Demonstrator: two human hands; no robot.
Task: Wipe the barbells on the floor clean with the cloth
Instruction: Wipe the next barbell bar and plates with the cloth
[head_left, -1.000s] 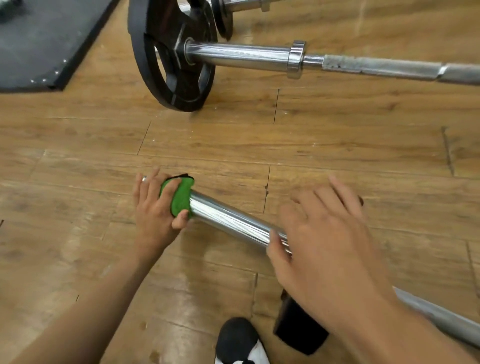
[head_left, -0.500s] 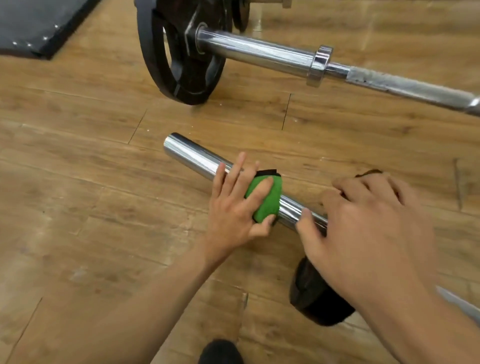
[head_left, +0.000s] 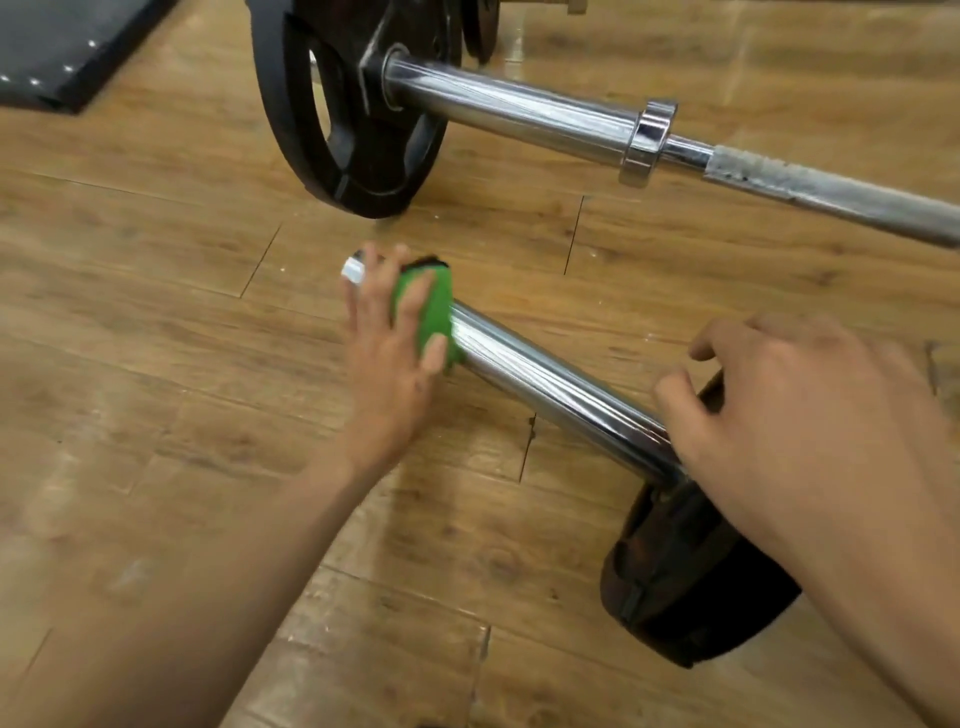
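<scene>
Left hand (head_left: 392, 358) grips the green cloth (head_left: 434, 312), fingers and thumb curled round it and pressing it onto the chrome sleeve (head_left: 550, 387) of the near barbell, just short of the sleeve's free end (head_left: 354, 270); right hand (head_left: 795, 415) arches over the inner end of the sleeve where it meets the black weight plate (head_left: 675, 597), thumb on the chrome, fingers bent; cannot tell whether it truly grips or only steadies; near barbell lies on the wood floor (head_left: 156, 322), sleeve running diagonally between the two hands; step in hand looks like wiping the sleeve lengthwise, cloth at the outer end; next move likely calls for drawing the cloth back toward the plate with firm pressure, right hand stopping the bar from rolling, then turning the bar for the underside; far barbell (head_left: 519, 111) with its own plate (head_left: 358, 135), collar (head_left: 649, 140) and dull knurled shaft (head_left: 831, 192) lies beyond, apparently not yet in hand; black mat (head_left: 62, 52) at top left.
</scene>
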